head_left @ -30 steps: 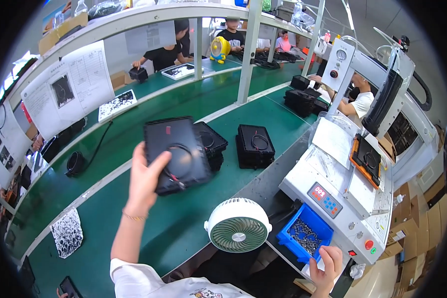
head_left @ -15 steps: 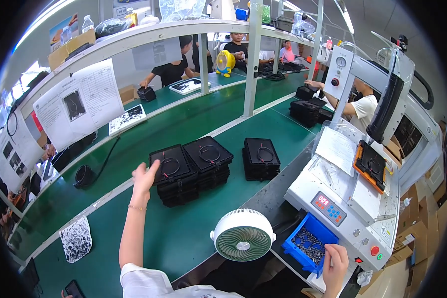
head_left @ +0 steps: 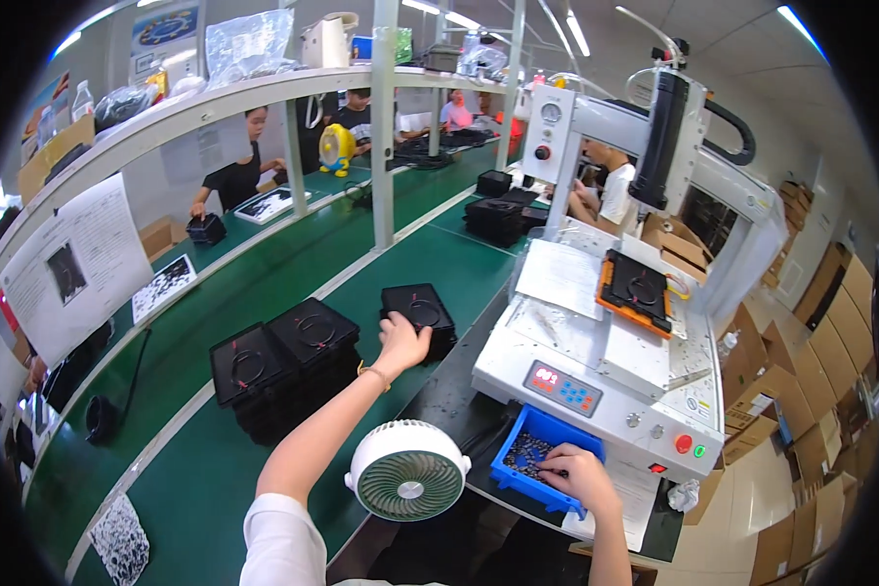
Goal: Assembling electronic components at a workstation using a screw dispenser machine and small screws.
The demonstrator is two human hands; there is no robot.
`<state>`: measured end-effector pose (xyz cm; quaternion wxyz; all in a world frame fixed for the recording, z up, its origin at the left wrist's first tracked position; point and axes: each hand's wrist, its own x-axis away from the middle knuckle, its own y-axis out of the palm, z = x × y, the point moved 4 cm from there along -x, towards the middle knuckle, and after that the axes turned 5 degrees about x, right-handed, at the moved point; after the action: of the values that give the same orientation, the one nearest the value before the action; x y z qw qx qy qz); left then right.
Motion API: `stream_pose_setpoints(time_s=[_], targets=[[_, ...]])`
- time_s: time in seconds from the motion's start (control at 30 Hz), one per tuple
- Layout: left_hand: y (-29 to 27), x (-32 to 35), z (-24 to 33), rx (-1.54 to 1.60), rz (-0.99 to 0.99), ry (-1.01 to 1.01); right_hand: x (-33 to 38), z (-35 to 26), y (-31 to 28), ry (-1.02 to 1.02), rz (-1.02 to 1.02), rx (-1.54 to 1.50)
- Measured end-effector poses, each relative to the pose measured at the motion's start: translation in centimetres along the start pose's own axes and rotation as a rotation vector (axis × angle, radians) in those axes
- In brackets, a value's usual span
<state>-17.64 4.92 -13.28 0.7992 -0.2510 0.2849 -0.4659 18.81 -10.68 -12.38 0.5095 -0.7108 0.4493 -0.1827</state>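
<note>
Box (head_left: 432, 301) near bench's (head_left: 195, 498) right edge is kinda covered by left hand (head_left: 403, 344), fingers curled, bits (head_left: 523, 453) in bin (head_left: 532, 488) by right hand (head_left: 578, 476), fingers bunched, grips can't be told.

Three stacks of flat cases stand on the workbench (head_left: 190, 498) over there: the left stack (head_left: 246, 371) right beside the middle stack (head_left: 313, 332), and the right stack (head_left: 422, 308) a little apart, the worker's left hand (head_left: 400, 342) at its near edge. Before them, nearer the worker, is a desk fan (head_left: 408, 471). Right of that, a parts bin (head_left: 527, 485) sits before the benchtop machine (head_left: 508, 366), the right hand (head_left: 578, 471) in it. A tray (head_left: 633, 323) on the machine holds another case (head_left: 640, 283). Behind the stacks runs an overhead shelf (head_left: 215, 112).
</note>
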Motion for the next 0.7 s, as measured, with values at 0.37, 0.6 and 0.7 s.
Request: stream_pose_setpoints(time_s=[0.37,0.6,0.7], targets=[[1.6,-3.1,-4.4,0.066,0.327,-0.311,0.5,-1.1,-0.1,0.017,0.029,0.025],[-2.2,0.1,-1.0,1.63,-0.521,-0.497,1.2,0.4,0.0,0.154,0.205,-0.325],[-6.3,4.9,3.6,1.724,-0.659,-0.441,1.2,1.3,-0.6,0.148,0.341,-0.494]])
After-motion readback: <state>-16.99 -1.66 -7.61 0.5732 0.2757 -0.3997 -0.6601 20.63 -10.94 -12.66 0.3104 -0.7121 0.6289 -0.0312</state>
